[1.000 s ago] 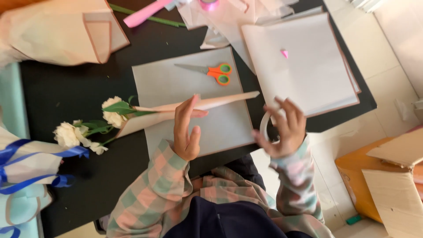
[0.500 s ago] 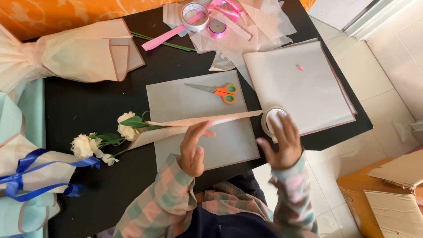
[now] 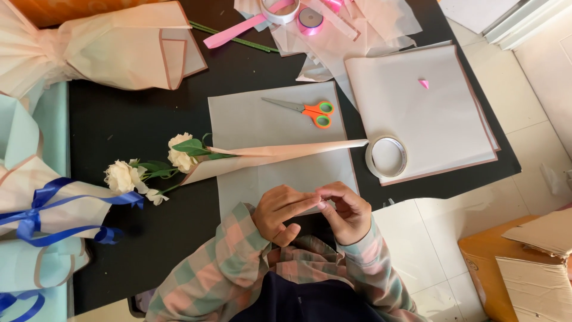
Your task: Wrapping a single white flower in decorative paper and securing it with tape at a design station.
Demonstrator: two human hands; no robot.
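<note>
**Hands together over the near edge of the paper**

My left hand (image 3: 280, 213) and right hand (image 3: 348, 211) now meet fingertip to fingertip just above the near edge of the grey paper sheet (image 3: 277, 128). Both grips are pinched together around something very small between them; I cannot tell what it is, perhaps a bit of clear tape. 0.5 s ago my right hand lay on the tape roll (image 3: 387, 157) and my left hand pressed on the paper cone (image 3: 268, 156). Both have let go since then and drawn back toward my body.

The cone lies free across the sheet, its narrow end pointing right and its wide end to the left, where 2 white roses (image 3: 179, 156) and green leaves stick out onto the black tabletop (image 3: 137, 113). The tape roll sits flat on the corner of a second stack of paper (image 3: 417, 113), just beside the cone's tip.

Farther up the sheet lie orange-handled scissors (image 3: 307, 110). At the left edge is a wrapped bundle with a blue ribbon (image 3: 42, 209).
</note>
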